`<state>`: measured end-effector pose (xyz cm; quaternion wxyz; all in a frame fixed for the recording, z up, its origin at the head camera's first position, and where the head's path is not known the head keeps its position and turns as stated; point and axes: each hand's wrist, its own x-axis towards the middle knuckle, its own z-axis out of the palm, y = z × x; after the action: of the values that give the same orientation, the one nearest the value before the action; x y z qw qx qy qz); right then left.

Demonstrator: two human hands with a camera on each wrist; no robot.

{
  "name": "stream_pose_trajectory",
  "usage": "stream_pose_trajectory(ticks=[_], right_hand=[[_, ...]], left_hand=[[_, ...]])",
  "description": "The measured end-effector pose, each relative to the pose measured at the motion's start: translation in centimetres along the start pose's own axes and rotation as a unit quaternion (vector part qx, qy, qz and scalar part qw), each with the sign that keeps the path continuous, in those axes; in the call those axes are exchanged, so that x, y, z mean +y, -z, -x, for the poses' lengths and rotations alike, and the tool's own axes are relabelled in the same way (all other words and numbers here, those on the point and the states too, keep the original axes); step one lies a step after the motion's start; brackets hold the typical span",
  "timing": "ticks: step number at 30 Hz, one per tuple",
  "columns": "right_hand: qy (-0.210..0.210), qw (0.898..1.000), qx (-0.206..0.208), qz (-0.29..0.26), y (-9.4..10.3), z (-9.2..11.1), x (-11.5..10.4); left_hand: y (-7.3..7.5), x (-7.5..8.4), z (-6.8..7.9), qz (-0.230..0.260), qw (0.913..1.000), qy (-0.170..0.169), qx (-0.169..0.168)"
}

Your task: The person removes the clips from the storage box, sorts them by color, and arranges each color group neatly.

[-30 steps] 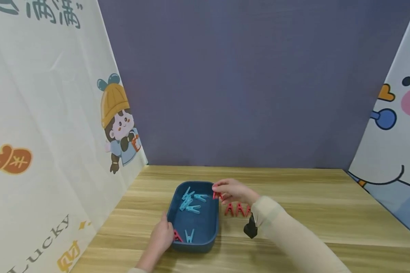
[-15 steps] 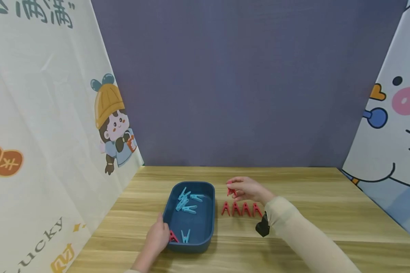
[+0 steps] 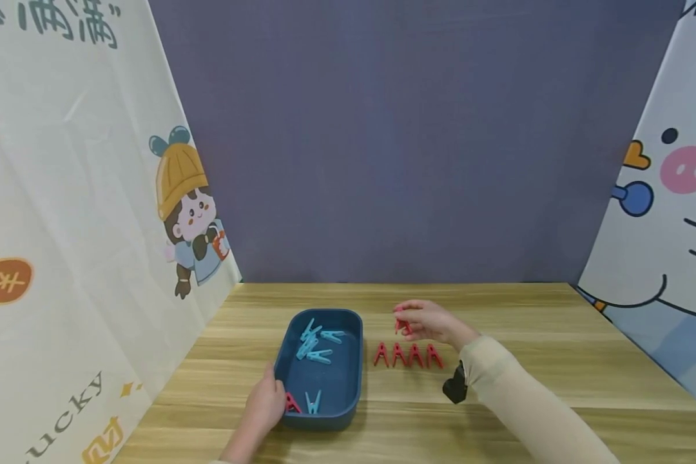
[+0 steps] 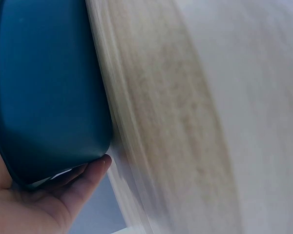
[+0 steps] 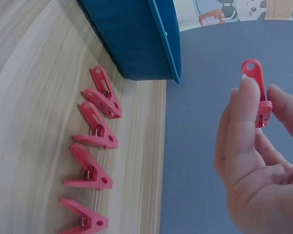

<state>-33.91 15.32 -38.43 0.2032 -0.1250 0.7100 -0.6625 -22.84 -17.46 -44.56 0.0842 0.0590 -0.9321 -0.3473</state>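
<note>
My right hand (image 3: pixel 432 322) pinches a red clothespin (image 5: pixel 253 73) between thumb and fingers, up off the table. Below it on the wood stands a row of several red clothespins (image 3: pixel 415 355), close to the right side of a dark blue plastic box (image 3: pixel 339 374). My left hand (image 3: pixel 265 398) grips that box at its near left corner; in the left wrist view its fingers (image 4: pixel 90 183) lie along the box wall. Inside, several light blue clothespins (image 3: pixel 320 356) lie towards the far end. A red clothespin (image 3: pixel 292 403) and a light blue clothespin (image 3: pixel 313 403) are at the near end.
The wooden table (image 3: pixel 499 380) reaches back to a plain grey-blue panel (image 3: pixel 406 142). Printed white cloths, one on the left (image 3: pixel 93 193) and one on the right (image 3: pixel 661 258), flank the table. A small black object (image 3: pixel 455 385) sits at my right wrist.
My right hand has moved right with the red clothespin, from over the box's right rim to above the row. My left hand stays on the box. The head view has shifted slightly.
</note>
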Motion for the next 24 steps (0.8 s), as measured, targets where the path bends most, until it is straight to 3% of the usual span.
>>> stream_pose_trajectory(ticks=[24], right_hand=[[0.003, 1.0, 0.01, 0.003, 1.4, 0.8, 0.5]], left_hand=[[0.0, -0.2, 0.0, 0.0, 0.9999, -0.013, 0.008]])
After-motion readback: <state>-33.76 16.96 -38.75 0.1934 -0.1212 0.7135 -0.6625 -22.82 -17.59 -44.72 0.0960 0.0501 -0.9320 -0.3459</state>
